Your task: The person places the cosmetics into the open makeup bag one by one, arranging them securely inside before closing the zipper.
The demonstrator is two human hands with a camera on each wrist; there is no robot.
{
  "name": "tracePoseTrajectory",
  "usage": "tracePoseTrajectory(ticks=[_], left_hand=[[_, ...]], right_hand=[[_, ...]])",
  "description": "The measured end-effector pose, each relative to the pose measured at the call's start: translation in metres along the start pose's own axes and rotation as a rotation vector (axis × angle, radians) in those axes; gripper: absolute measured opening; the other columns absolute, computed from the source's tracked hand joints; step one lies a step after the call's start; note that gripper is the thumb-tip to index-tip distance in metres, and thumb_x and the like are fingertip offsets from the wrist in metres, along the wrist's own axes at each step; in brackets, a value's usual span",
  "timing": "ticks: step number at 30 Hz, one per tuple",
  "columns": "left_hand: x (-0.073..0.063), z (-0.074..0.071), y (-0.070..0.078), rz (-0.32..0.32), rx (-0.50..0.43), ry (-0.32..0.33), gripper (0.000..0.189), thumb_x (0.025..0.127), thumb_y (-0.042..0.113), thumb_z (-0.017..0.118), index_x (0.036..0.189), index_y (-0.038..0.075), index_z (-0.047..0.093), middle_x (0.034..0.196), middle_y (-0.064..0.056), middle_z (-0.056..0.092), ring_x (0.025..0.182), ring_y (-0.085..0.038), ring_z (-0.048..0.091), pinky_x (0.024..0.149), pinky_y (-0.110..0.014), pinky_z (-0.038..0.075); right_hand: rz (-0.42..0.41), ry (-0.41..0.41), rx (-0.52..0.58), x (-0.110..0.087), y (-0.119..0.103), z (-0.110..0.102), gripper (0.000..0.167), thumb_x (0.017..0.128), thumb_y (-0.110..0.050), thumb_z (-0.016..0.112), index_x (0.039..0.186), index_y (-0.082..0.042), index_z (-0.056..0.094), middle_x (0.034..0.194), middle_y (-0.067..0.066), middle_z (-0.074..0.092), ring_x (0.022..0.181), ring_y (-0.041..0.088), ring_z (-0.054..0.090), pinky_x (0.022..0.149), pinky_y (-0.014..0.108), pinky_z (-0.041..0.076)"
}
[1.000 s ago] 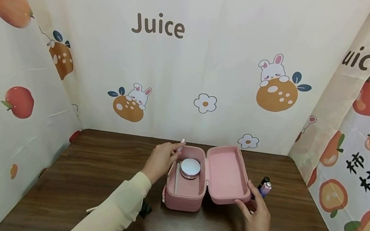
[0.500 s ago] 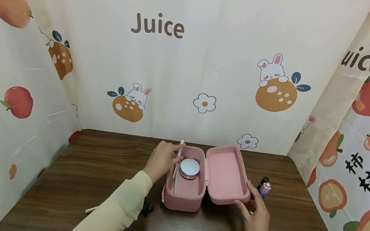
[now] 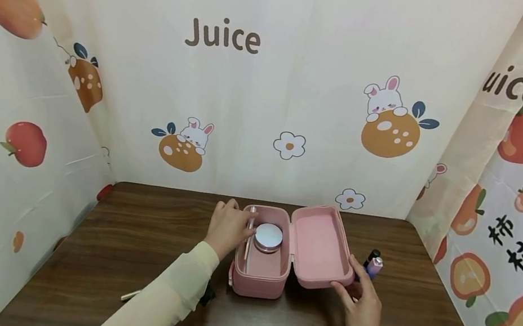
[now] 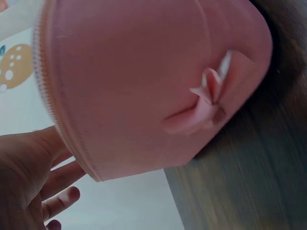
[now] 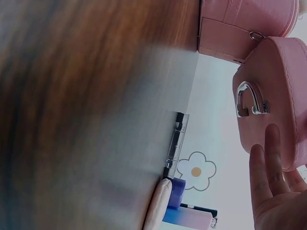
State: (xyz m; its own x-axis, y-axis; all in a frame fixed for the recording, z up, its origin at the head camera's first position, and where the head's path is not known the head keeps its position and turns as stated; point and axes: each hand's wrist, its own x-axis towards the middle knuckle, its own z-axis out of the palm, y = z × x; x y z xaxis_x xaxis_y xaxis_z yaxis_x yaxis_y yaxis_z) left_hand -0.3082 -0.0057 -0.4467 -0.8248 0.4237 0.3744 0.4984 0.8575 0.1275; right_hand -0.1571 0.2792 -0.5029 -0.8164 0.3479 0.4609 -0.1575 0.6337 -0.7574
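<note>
Lowered the slim tube (image 3: 247, 247) since the earlier frame, down inside the left edge of the pink case (image 3: 257, 286) on the counter (image 3: 154, 226).

Head: reaching the left grip (image 3: 229, 227) over that edge, cannot tell whether pinching; holding the near-right corner of the lid (image 3: 320, 243) with the right grip (image 3: 363, 310).

Left wrist: loosely bending fingers (image 4: 62, 200).

Right wrist: stretching fingers alongside the lid.

R hand (image 5: 278, 199) prob. on pink lid (image 5: 276, 91)

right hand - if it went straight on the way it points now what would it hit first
The pink lid, most likely: in the head view the right hand points forward and left, and the fingers appear to touch the lid's edge. Depth beyond it is unclear.
</note>
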Motion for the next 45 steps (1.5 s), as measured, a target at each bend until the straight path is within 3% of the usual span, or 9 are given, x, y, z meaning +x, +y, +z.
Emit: tracePoseTrajectory(ticks=[3,9,18,24,27,37,45], left_hand=[[0.001,0.002,0.002,0.014,0.067,-0.024,0.038,0.078,0.039,0.082,0.112,0.025,0.076,0.076,0.007,0.074,0.081,-0.018,0.047,0.073,-0.037,0.029],[0.004,0.009,0.006,0.032,0.159,-0.053,0.031,0.075,0.041,0.083,0.1,0.024,0.078,0.075,0.007,0.073,0.081,-0.019,0.042,0.078,-0.04,0.028],[0.005,0.018,0.013,0.036,0.301,-0.124,0.024,0.068,0.042,0.086,0.077,0.022,0.075,0.077,0.006,0.073,0.093,-0.022,0.047,0.087,-0.042,0.029],[0.005,0.021,0.025,0.004,0.483,-0.27,0.014,0.083,0.035,0.072,0.089,0.023,0.077,0.091,0.006,0.073,0.108,-0.023,0.043,0.094,-0.041,0.026],[0.003,0.022,0.03,0.011,0.531,-0.306,0.013,0.088,0.03,0.066,0.094,0.025,0.077,0.096,0.006,0.073,0.114,-0.024,0.041,0.097,-0.041,0.025],[0.003,0.029,0.033,0.037,0.586,-0.336,0.018,0.093,0.03,0.06,0.098,0.025,0.077,0.103,0.006,0.073,0.123,-0.027,0.039,0.103,-0.044,0.023],[0.004,0.034,0.035,0.047,0.655,-0.355,0.019,0.094,0.03,0.059,0.099,0.024,0.076,0.099,0.006,0.07,0.122,-0.028,0.037,0.104,-0.046,0.023]], right_hand=[[-0.006,-0.004,0.001,0.0,0.001,0.0,0.073,0.075,0.001,0.082,0.141,-0.017,0.055,0.112,0.011,0.068,0.072,-0.004,0.058,0.068,0.007,0.045],[-0.011,-0.007,0.0,0.0,0.002,0.001,0.073,0.074,0.001,0.082,0.141,-0.017,0.055,0.113,0.011,0.067,0.072,-0.004,0.059,0.068,0.009,0.047],[-0.019,-0.006,-0.004,0.0,0.001,0.001,0.074,0.074,0.001,0.082,0.141,-0.017,0.055,0.117,0.012,0.067,0.073,-0.004,0.059,0.067,0.012,0.049],[-0.022,-0.003,0.018,-0.001,0.002,0.003,0.074,0.073,0.002,0.082,0.14,-0.016,0.056,0.115,0.012,0.068,0.072,-0.004,0.059,0.066,0.011,0.047],[-0.015,-0.007,0.019,-0.001,0.002,0.003,0.074,0.074,0.001,0.082,0.14,-0.017,0.056,0.115,0.011,0.067,0.072,-0.005,0.059,0.067,0.011,0.047],[-0.013,-0.004,0.015,0.001,0.0,0.001,0.073,0.074,0.0,0.082,0.14,-0.017,0.056,0.12,0.01,0.067,0.074,-0.005,0.06,0.068,0.012,0.049],[-0.008,-0.005,0.01,0.001,0.0,0.0,0.074,0.074,0.0,0.082,0.141,-0.019,0.056,0.117,0.01,0.068,0.073,-0.005,0.06,0.068,0.014,0.049]])
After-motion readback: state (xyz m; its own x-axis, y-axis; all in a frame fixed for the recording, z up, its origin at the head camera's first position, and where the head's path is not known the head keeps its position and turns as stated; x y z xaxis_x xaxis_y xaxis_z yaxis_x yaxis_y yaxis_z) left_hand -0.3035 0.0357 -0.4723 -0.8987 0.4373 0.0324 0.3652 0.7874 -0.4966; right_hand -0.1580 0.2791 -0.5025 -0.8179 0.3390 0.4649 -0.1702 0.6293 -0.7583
